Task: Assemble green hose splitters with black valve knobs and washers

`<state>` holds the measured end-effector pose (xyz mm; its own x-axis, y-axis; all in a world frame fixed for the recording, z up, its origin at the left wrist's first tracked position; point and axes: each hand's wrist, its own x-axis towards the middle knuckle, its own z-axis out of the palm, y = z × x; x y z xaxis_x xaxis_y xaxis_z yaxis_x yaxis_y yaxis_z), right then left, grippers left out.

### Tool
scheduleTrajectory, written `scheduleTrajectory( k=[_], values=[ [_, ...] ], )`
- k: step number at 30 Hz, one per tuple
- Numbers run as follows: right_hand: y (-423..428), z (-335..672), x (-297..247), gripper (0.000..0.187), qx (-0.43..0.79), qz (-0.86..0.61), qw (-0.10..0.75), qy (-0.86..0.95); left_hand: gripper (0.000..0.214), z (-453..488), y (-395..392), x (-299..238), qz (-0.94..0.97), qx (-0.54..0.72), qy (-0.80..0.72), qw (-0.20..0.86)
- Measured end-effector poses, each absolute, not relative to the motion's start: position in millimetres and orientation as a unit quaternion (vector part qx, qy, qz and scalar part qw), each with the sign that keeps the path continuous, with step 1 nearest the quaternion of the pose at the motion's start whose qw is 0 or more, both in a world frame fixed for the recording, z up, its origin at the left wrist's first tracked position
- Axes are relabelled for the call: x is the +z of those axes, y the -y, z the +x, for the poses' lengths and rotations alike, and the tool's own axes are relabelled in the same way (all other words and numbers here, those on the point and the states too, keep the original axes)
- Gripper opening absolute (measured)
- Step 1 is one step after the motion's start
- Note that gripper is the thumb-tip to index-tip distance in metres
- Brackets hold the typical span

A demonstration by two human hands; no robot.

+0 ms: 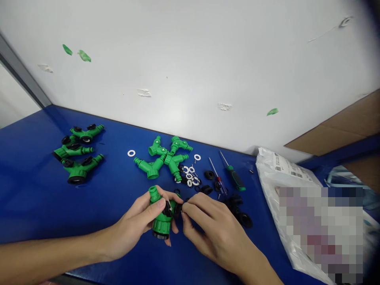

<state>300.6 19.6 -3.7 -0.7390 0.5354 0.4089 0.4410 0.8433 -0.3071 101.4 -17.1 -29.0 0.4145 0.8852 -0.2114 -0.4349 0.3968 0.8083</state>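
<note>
My left hand [135, 221] grips a green plastic Y-shaped hose connector [162, 223], which stands upright with a black ring at its lower end. My right hand [213, 229] pinches a small black part [178, 209] against the connector's side arm. Fingertips of both hands nearly meet there. Just beyond my hands lies a scatter of white washers [190, 176] and small black rings [184, 179], next to several green connectors [166, 158].
The blue table [38, 198] meets a white wall [178, 79] at the back. At far left lie several green connectors with black fittings [78, 170]. Two screwdrivers [234, 177] lie right of centre, near black rubber parts [237, 208]. A plastic bag [308, 221] lies at right.
</note>
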Motion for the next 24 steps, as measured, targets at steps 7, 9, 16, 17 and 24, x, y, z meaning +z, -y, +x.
scheduleTrajectory(
  k=[7,9,16,17,24],
  values=[
    [-20.7,297.5,-6.5,0.029,0.050,-0.271,0.227,0.934,0.034,101.8,14.7,-31.5,0.339,0.433,-0.334,0.765],
    [-19.9,298.9,-6.7,0.025,0.075,-0.282,0.229,0.928,0.033,102.1,12.8,-30.8,0.334,0.442,-0.331,0.764],
    [-18.9,303.0,-5.8,0.017,0.171,-0.271,0.259,0.911,0.027,102.8,13.3,-27.2,0.321,0.445,-0.334,0.766],
    [-19.6,303.7,-5.3,0.018,0.180,-0.271,0.263,0.908,0.028,102.7,13.8,-27.4,0.321,0.444,-0.333,0.767],
    [-21.4,307.4,-3.0,0.017,0.218,-0.275,0.289,0.891,0.035,100.3,15.4,-30.7,0.337,0.438,-0.336,0.763]
  ],
)
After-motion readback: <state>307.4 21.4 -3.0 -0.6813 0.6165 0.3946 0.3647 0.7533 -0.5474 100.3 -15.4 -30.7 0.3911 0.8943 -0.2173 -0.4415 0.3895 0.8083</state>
